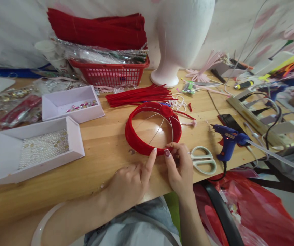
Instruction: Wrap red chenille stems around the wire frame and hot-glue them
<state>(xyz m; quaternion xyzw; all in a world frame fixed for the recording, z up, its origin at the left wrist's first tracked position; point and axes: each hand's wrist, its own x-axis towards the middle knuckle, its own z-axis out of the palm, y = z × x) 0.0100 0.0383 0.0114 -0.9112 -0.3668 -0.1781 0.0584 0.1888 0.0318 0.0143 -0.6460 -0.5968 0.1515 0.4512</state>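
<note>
A round red fuzzy band [139,145] with thin wire spokes arching over its middle lies on the wooden table. A small red coiled disc [166,110] sits where the wires meet, at the band's far side. My right hand [181,167] grips the near rim between thumb and forefinger. My left hand [131,182] has its forefinger stretched out with the tip against the near rim; its other fingers are curled and the thumb is hidden. Just right of my right hand are pale-handled scissors [205,160].
A blue glue gun [225,138] stands on the right, its cord hanging by the table edge. Two white boxes [76,136] hold beads and gems on the left. Behind are red pipe cleaners [140,95], a red basket [113,75], a white mannequin head [180,37] and a power strip [254,121].
</note>
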